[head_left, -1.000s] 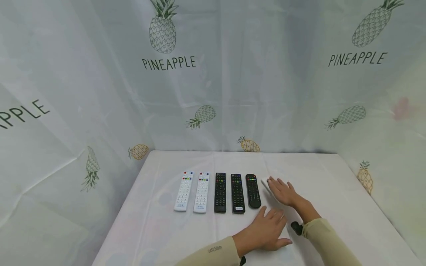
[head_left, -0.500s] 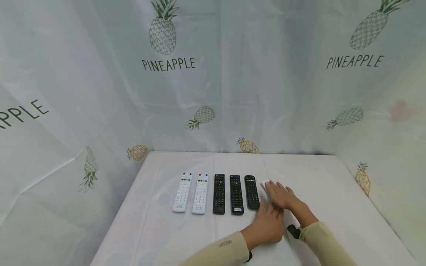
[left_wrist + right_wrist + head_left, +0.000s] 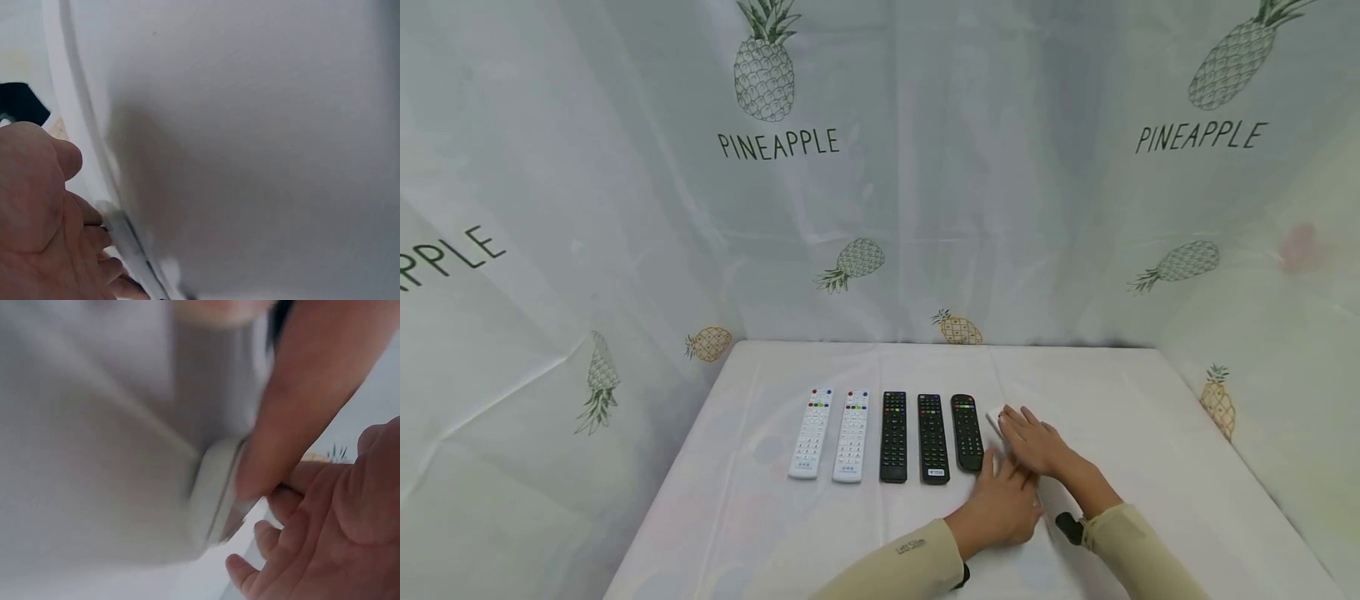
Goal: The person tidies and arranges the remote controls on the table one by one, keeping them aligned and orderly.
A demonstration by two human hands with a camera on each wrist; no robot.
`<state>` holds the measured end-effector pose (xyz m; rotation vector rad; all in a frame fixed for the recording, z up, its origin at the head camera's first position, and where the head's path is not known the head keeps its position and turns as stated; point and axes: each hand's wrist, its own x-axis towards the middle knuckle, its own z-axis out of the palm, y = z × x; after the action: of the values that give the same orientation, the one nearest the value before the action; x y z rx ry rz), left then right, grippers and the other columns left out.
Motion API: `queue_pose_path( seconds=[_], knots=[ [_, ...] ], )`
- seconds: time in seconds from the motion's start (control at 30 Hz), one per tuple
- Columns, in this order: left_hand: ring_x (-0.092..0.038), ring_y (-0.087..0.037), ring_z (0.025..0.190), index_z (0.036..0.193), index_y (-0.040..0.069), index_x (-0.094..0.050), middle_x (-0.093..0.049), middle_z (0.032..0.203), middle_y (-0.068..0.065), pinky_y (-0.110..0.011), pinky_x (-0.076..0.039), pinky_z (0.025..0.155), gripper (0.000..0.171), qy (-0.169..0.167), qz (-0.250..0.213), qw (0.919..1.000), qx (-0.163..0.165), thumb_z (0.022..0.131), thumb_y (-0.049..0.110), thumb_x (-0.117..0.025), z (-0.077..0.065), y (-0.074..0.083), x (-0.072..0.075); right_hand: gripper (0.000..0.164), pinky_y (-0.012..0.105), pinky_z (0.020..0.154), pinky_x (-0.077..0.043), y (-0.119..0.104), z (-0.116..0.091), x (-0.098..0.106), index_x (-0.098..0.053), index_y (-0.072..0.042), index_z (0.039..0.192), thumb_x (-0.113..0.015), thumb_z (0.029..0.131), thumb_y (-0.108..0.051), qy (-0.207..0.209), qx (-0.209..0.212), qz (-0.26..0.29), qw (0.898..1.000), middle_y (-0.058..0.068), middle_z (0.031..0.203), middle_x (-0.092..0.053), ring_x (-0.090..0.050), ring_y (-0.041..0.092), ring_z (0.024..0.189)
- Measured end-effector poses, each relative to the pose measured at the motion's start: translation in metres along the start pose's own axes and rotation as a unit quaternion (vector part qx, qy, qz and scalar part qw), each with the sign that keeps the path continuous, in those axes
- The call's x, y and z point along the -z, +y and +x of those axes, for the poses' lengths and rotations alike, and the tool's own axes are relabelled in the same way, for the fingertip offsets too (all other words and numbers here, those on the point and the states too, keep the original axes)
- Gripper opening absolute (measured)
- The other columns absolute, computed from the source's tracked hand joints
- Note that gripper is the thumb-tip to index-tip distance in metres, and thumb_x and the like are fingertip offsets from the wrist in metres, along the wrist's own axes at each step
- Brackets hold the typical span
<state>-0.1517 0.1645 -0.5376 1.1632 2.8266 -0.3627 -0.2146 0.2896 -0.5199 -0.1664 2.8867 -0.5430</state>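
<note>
Both hands meet at a slim white, remote-shaped thing (image 3: pixel 994 419), mostly hidden under them in the head view. My right hand (image 3: pixel 1036 442) lies over its upper part, fingers extended toward its far end. Just below, my left hand (image 3: pixel 1003 500) reaches in with spread fingers and overlaps the right fingers. In the left wrist view, the left fingertips rest along the side of the white thing (image 3: pixel 134 247). The right wrist view shows its rounded near end (image 3: pixel 215 487), with a finger of the left hand (image 3: pixel 294 419) against it and the right hand (image 3: pixel 319 537) behind.
To the left, a row of remotes lies side by side: two white remotes (image 3: pixel 811 435) (image 3: pixel 852 437), then black remotes (image 3: pixel 894 437) (image 3: pixel 933 440) and a shorter rounded black remote (image 3: pixel 967 433). The white-covered table (image 3: pixel 760 533) meets pineapple-print curtains (image 3: pixel 1000 208) at its back and sides.
My left hand has moved up and right, from apart to touching the white thing beside the right hand. The right hand has barely shifted. The row of remotes is unchanged.
</note>
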Motion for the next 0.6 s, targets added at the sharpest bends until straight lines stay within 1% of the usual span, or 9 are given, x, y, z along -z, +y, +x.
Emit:
queue_pose_path(
  seconds=[0.07, 0.17, 0.33, 0.47, 0.6],
  knots=[
    [-0.009, -0.012, 0.154, 0.157, 0.031, -0.023, -0.016, 0.164, 0.014, -0.048, -0.021, 0.120, 0.063, 0.000, -0.002, 1.0000, 0.004, 0.102, 0.061, -0.021, 0.000, 0.000, 0.002, 0.064, 0.071, 0.112, -0.017, 0.005, 0.000, -0.001, -0.036, 0.006, 0.149, -0.019, 0.109, -0.041, 0.005, 0.002, 0.009, 1.000, 0.024, 0.157, -0.032, -0.017, 0.050, 0.147],
    [-0.011, -0.013, 0.154, 0.158, 0.027, -0.022, -0.018, 0.164, 0.011, -0.048, -0.020, 0.121, 0.066, -0.004, -0.011, 0.9999, 0.008, 0.101, 0.061, -0.022, 0.000, 0.000, 0.004, 0.063, 0.072, 0.111, -0.017, 0.011, 0.000, -0.003, -0.036, 0.005, 0.149, -0.020, 0.109, -0.041, 0.008, 0.012, 0.007, 1.000, 0.024, 0.157, -0.032, -0.018, 0.051, 0.147],
    [-0.013, -0.013, 0.153, 0.157, 0.023, -0.025, -0.022, 0.164, 0.007, -0.049, -0.018, 0.121, 0.067, -0.011, -0.027, 0.9995, 0.012, 0.101, 0.061, -0.024, 0.001, 0.000, 0.005, 0.063, 0.074, 0.111, -0.014, 0.014, -0.001, -0.003, -0.034, 0.004, 0.150, -0.021, 0.109, -0.040, 0.014, 0.019, 0.013, 1.000, 0.024, 0.158, -0.029, -0.017, 0.052, 0.147],
    [-0.014, -0.013, 0.153, 0.157, 0.022, -0.026, -0.023, 0.163, 0.006, -0.049, -0.017, 0.122, 0.069, -0.014, -0.032, 0.9992, 0.019, 0.101, 0.062, -0.026, 0.002, -0.002, 0.006, 0.062, 0.074, 0.111, -0.012, 0.014, -0.001, -0.003, -0.034, 0.003, 0.151, -0.021, 0.109, -0.041, 0.020, 0.017, 0.016, 1.000, 0.023, 0.159, -0.029, -0.017, 0.052, 0.146],
    [-0.014, -0.014, 0.153, 0.157, 0.021, -0.028, -0.024, 0.163, 0.005, -0.049, -0.017, 0.122, 0.071, -0.017, -0.033, 0.9990, 0.026, 0.100, 0.063, -0.026, 0.001, -0.002, 0.007, 0.065, 0.074, 0.111, -0.011, 0.017, 0.000, -0.005, -0.033, 0.001, 0.152, -0.018, 0.108, -0.045, 0.020, 0.011, 0.011, 1.000, 0.023, 0.160, -0.027, -0.016, 0.053, 0.146]
  ],
)
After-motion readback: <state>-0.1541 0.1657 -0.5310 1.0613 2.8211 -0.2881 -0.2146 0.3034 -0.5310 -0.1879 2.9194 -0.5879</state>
